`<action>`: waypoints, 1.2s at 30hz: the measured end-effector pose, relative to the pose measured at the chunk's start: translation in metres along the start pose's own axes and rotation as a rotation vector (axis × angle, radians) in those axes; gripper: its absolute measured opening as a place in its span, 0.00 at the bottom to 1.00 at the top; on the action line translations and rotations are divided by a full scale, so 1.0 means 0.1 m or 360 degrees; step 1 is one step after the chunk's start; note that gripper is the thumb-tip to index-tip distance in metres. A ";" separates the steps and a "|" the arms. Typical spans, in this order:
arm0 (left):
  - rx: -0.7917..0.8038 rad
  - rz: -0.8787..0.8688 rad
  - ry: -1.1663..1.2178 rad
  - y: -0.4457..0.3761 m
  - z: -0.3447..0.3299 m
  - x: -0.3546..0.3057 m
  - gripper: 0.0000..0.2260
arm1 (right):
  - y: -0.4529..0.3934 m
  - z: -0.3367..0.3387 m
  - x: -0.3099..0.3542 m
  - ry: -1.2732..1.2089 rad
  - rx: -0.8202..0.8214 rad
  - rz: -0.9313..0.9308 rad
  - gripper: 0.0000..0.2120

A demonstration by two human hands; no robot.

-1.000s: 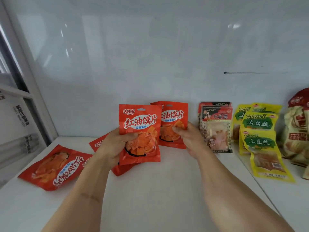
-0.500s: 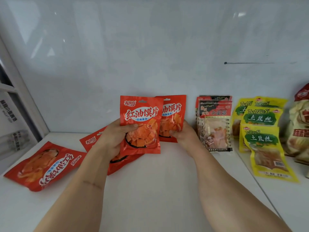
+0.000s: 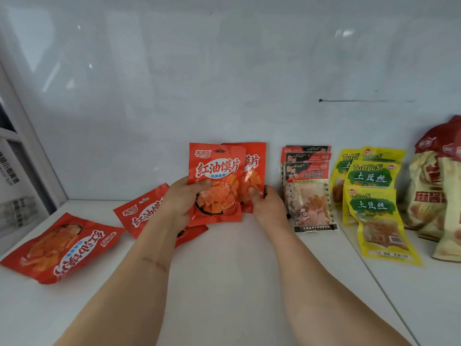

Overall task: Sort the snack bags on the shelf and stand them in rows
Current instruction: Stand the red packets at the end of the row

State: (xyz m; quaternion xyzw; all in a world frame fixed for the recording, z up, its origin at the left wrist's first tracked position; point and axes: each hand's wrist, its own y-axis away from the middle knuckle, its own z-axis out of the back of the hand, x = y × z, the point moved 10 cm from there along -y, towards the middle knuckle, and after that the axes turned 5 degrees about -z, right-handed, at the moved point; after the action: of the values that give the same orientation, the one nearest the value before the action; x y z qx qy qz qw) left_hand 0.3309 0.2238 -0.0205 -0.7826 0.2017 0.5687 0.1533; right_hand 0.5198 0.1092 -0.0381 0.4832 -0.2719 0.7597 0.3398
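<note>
An upright red snack bag [image 3: 216, 182] sits near the middle of the white shelf [image 3: 224, 283], held by the left hand [image 3: 183, 202] with the thumb curled over its front. Its label reads 红油馍片, with a clear window showing orange pieces. Directly behind it and overlapped by it, a second red bag [image 3: 253, 176] of the same kind stands close to the back wall; the right hand [image 3: 268, 204] pinches its lower right edge. The two hands are close together, each clamped on its own bag.

To the left, a third red bag [image 3: 142, 213] lies flat, partly hidden under the left wrist. Further left, near the shelf's front edge, a fourth red bag [image 3: 62, 248] lies flat and turned sideways, the same 红油馍片 lettering showing.

To the right of the hands stands a row of clear-fronted packs with red and black tops [image 3: 309, 193], the front one marked 小面筋. Beside them, yellow bags [image 3: 374, 196] printed TuDouSi and 土豆丝 stand one behind another, the front one leaning forward. At the far right edge are large cream and red bags [image 3: 439, 186], whose writing is cut off.
</note>
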 end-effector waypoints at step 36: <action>-0.0091 -0.0507 -0.1518 -0.18 -0.20 -0.06 0.17 | 0.26 -0.01 -0.07 0.0443 -0.0308 0.0065 0.24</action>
State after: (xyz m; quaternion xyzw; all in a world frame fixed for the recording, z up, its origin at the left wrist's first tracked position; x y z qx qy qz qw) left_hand 0.3548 0.2305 -0.0081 -0.4605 -0.0285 0.8379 0.2917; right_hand 0.5008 0.0922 -0.0471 0.3326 -0.3038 0.7963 0.4037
